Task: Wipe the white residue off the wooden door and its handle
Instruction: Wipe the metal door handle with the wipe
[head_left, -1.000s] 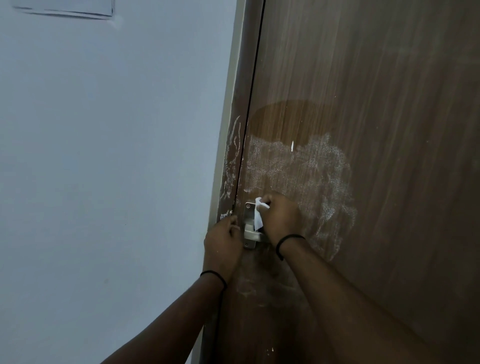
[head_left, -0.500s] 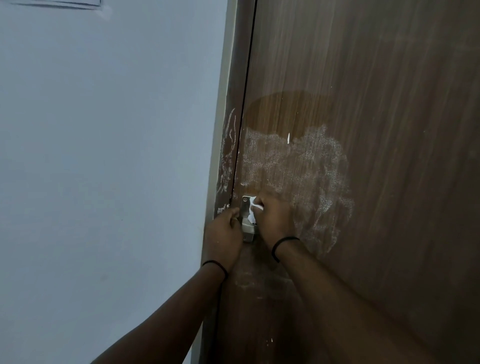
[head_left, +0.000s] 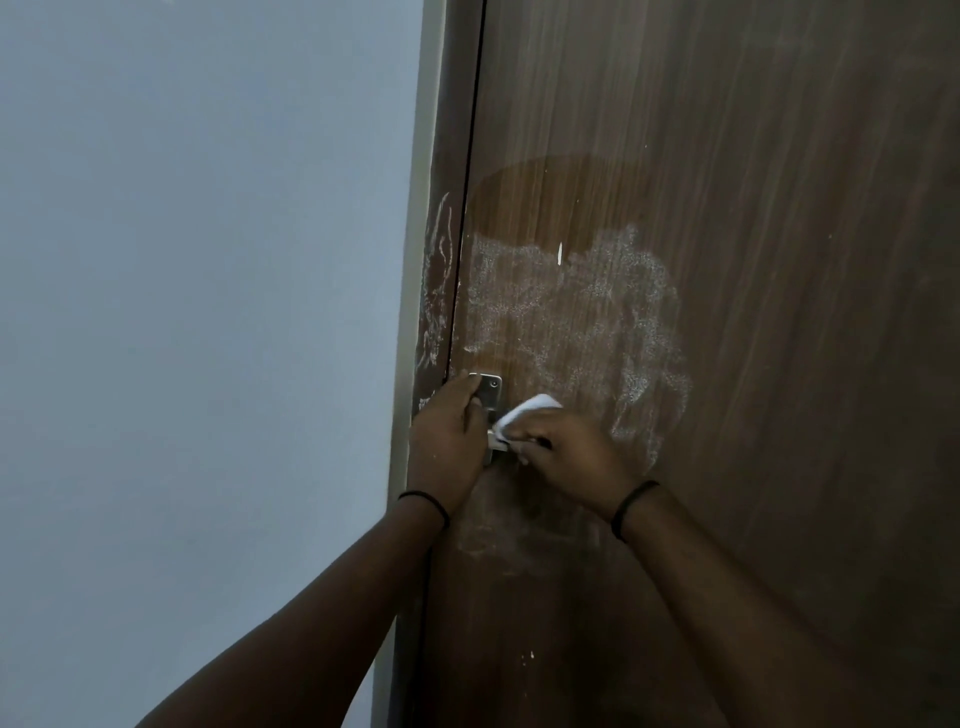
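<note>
A brown wooden door fills the right of the view. A wide patch of white residue covers it above the metal handle, and fainter smears lie below the handle. My left hand rests against the handle's plate at the door's edge, thumb on the plate. My right hand is closed around a white wipe and covers the lever, which is mostly hidden under it.
The door frame beside the door also carries white streaks. A pale blue-grey wall fills the left half of the view. Small white specks dot the door lower down.
My right hand has slid to the right along the lever with the wipe, exposing more of the plate. My left thumb has moved up onto the plate. The view has shifted slightly.
</note>
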